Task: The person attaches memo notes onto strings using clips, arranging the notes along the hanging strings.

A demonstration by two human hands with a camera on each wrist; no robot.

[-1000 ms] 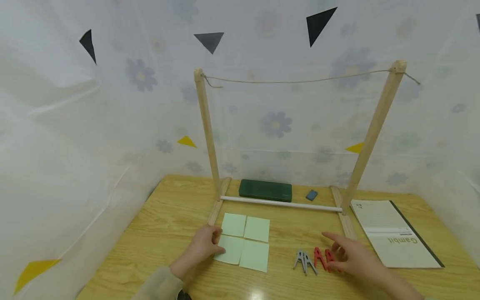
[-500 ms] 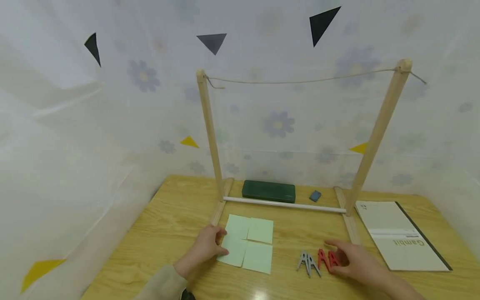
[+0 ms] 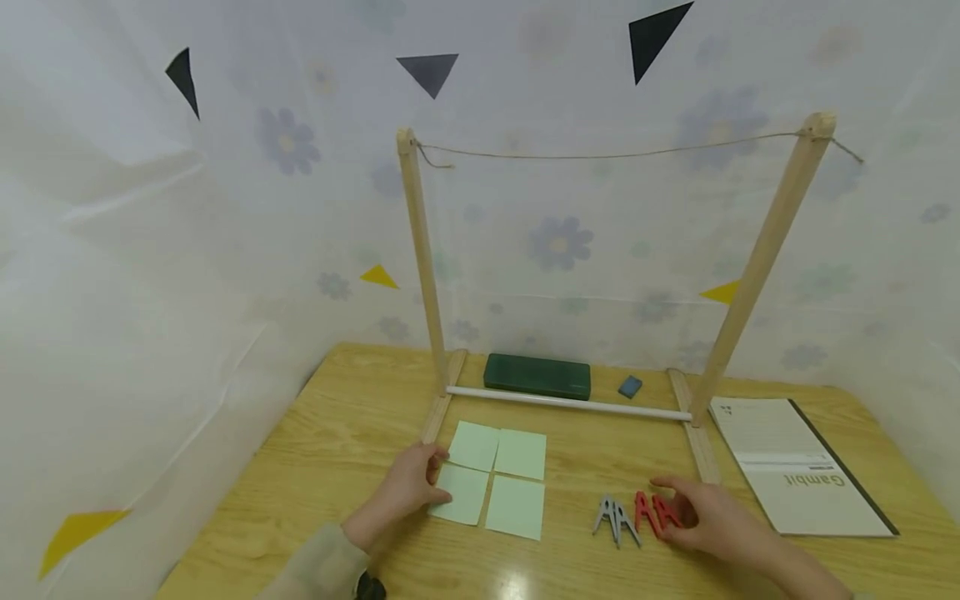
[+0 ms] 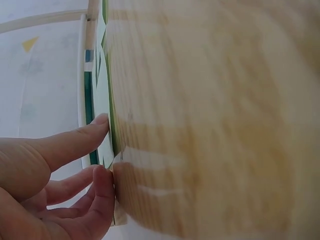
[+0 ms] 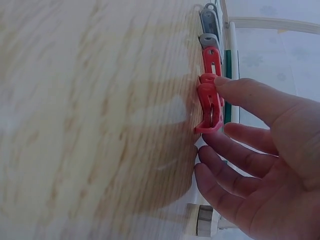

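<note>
Right hand (image 3: 708, 518) closed in — red clothespin (image 3: 665, 514) lies lengthwise toward frame.

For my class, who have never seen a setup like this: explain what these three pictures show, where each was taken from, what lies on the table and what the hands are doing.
No machine here: a person works with bare hands, wearing three cameras. The wide picture comes from the head; the close-ups come from each wrist and look sideways along the wooden table. On it stand a wooden frame with a string across the top, four green paper notes, grey clothespins, red clothespins, a green case and a notebook. The left hand touches a note's edge. The right hand has a finger on a red clothespin; neither has lifted anything.
</note>
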